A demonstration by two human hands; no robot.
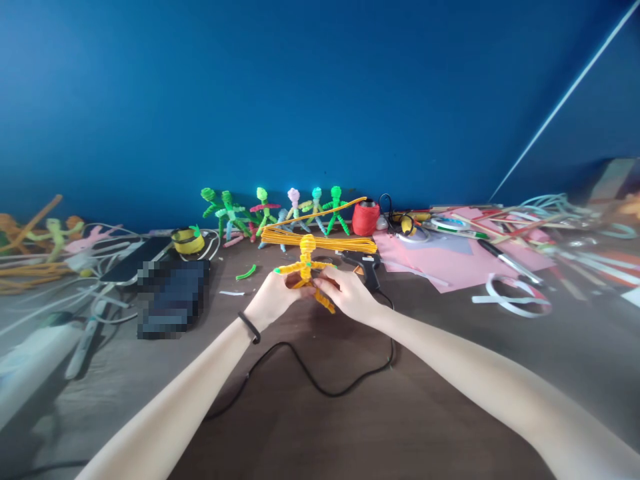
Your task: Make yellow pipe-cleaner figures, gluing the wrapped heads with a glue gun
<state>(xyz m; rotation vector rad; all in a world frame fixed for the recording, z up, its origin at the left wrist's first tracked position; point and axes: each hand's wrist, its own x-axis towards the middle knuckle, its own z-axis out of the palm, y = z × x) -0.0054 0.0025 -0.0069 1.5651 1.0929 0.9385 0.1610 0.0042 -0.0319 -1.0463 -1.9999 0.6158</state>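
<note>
A yellow pipe-cleaner figure (307,250) with green-tipped arms is held upright above the table in both hands. My left hand (277,293) is closed on its lower left side, with a dark band round the wrist. My right hand (350,292) pinches the figure near its right leg, which sticks out bent below the fingers. Just behind lies a bundle of yellow-orange pipe cleaners (320,241). A black glue gun (369,268) rests beyond my right hand, partly hidden by it. Some of the figure's lower body is covered by my fingers.
Several coloured pipe-cleaner figures (263,210) stand along the blue wall, beside a red spool (366,219). Pink paper (450,267), a pen (515,263) and paper strips lie to the right. At left are a phone (175,297) and yellow tape (188,241). A black cord (320,390) crosses the front.
</note>
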